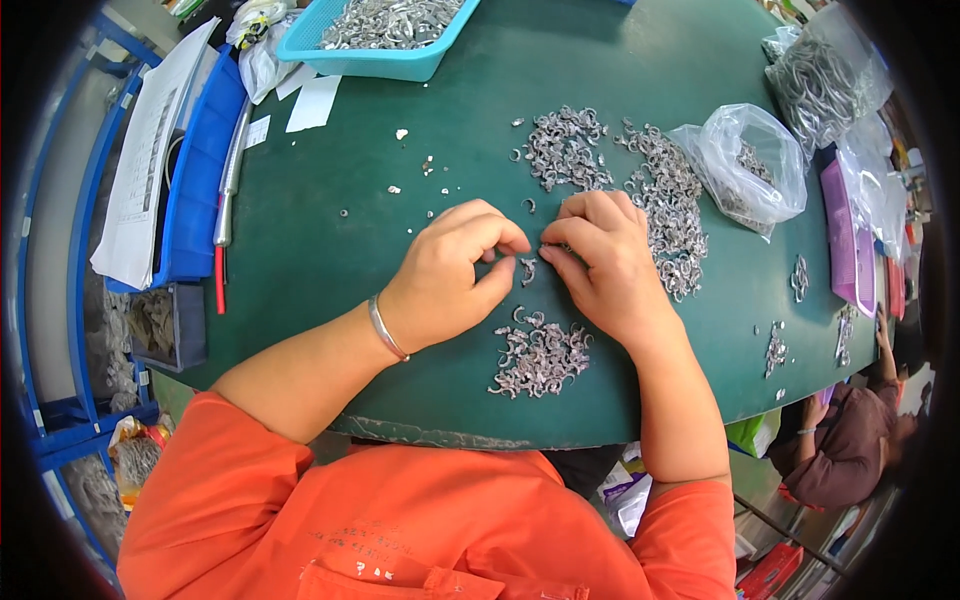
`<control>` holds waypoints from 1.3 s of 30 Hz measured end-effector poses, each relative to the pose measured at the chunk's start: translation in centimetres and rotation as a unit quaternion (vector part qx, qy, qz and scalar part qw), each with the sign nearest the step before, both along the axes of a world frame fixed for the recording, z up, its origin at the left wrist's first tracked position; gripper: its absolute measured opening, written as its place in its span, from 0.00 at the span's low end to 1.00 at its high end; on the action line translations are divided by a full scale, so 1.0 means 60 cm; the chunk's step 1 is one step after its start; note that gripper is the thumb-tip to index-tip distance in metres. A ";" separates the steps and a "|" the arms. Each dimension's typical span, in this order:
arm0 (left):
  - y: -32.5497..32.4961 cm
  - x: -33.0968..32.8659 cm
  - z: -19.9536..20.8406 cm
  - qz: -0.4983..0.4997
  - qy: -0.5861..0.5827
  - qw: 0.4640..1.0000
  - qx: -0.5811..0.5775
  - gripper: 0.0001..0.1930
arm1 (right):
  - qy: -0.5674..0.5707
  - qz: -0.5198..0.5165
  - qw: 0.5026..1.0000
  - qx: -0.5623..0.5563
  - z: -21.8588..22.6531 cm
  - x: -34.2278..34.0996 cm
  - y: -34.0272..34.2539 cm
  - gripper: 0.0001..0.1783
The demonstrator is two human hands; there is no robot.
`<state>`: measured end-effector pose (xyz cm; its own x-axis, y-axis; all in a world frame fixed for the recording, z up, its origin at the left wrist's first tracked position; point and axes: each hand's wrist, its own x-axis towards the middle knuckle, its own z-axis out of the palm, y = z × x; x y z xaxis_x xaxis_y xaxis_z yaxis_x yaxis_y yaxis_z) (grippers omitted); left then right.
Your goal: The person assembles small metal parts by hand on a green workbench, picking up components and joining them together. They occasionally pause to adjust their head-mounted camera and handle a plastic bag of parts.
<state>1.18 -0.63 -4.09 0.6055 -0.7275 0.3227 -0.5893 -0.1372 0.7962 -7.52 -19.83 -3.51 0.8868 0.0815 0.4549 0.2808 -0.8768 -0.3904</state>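
Note:
My left hand point(447, 262), with a metal bangle point(384, 328) at its wrist, curls its fingers and thumb in a loose pinch. Facing it, my right hand point(607, 262) pinches thumb against fingertips. Whatever either hand holds is too small or hidden to name. Between the fingertips lies a small curved grey metal piece point(528, 270), and another curved piece point(529, 205) is just beyond. Nearer to me sits a small pile of curved metal pieces point(540, 358). Beyond and beside my right hand spread a second pile point(566, 148) and a longer heap point(672, 215) of similar pieces.
A green table point(330, 230) carries a turquoise basket point(425, 66) of metal parts, an open plastic bag point(750, 165), a fuller bag point(825, 80) and a purple basket point(846, 235). Blue bins point(205, 170) with papers stand left. Another person point(845, 440) sits at right.

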 end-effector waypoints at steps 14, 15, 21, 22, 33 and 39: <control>0.002 -0.006 0.000 -0.008 0.003 1.000 0.013 0.08 | 0.076 0.017 0.997 0.016 0.023 -0.023 0.012 0.06; 0.004 -0.006 0.002 -0.004 -0.001 1.000 0.025 0.08 | 0.070 0.015 0.997 0.022 0.025 -0.025 0.008 0.06; 0.006 -0.005 -0.001 -0.012 -0.065 0.998 0.017 0.10 | 0.055 -0.015 0.998 0.021 0.030 -0.032 -0.012 0.08; 0.003 -0.005 -0.001 -0.013 -0.070 0.997 0.019 0.12 | 0.061 -0.009 0.998 0.014 0.029 -0.031 -0.007 0.07; 0.004 -0.014 0.002 -0.041 -0.143 0.986 0.078 0.16 | 0.132 0.087 0.978 0.136 0.047 -0.038 -0.033 0.08; 0.010 -0.015 0.007 -0.116 -0.084 0.986 0.081 0.09 | 0.042 -0.007 0.998 0.047 0.020 -0.022 -0.014 0.12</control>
<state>0.25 -0.03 -3.67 0.3656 -0.8901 0.2721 -0.7409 -0.1013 0.6640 -8.86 -20.68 -2.34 0.9229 0.0284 0.3839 0.2310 -0.8387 -0.4932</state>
